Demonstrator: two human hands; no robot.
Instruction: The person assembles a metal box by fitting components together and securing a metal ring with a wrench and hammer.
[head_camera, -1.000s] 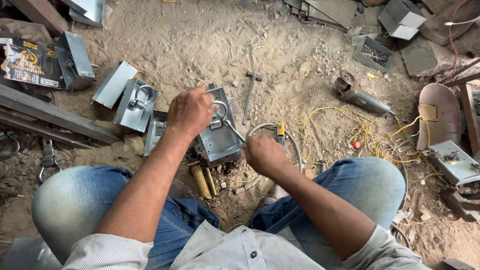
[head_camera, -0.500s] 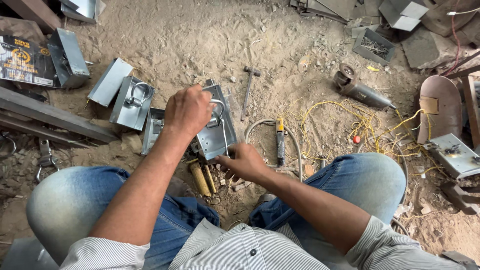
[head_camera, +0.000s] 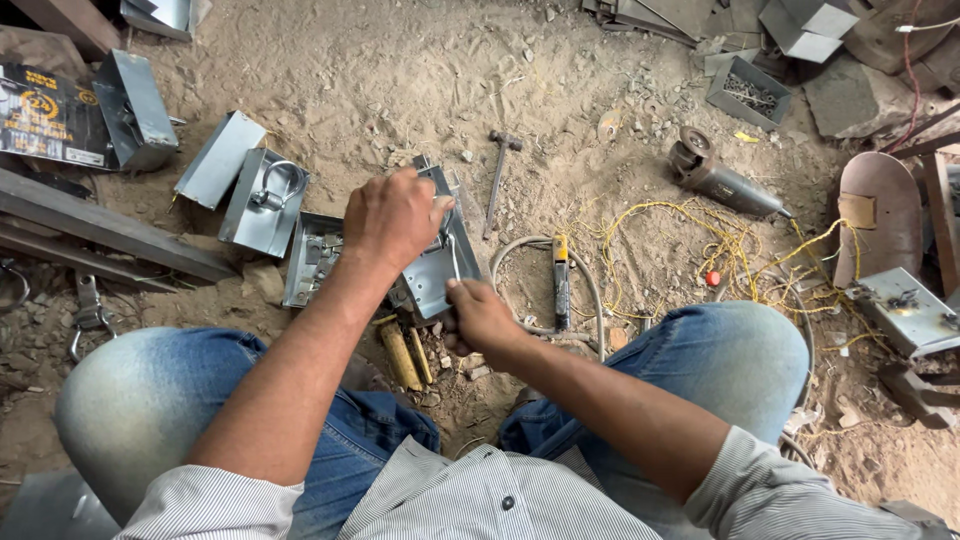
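Sandy ground (head_camera: 330, 80); screw-filled metal tray (head_camera: 747, 93)

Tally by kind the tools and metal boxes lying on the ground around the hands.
Open metal boxes: 3
Hammer: 1
Angle grinder: 1
Screwdriver with yellow band: 1
Total: 6
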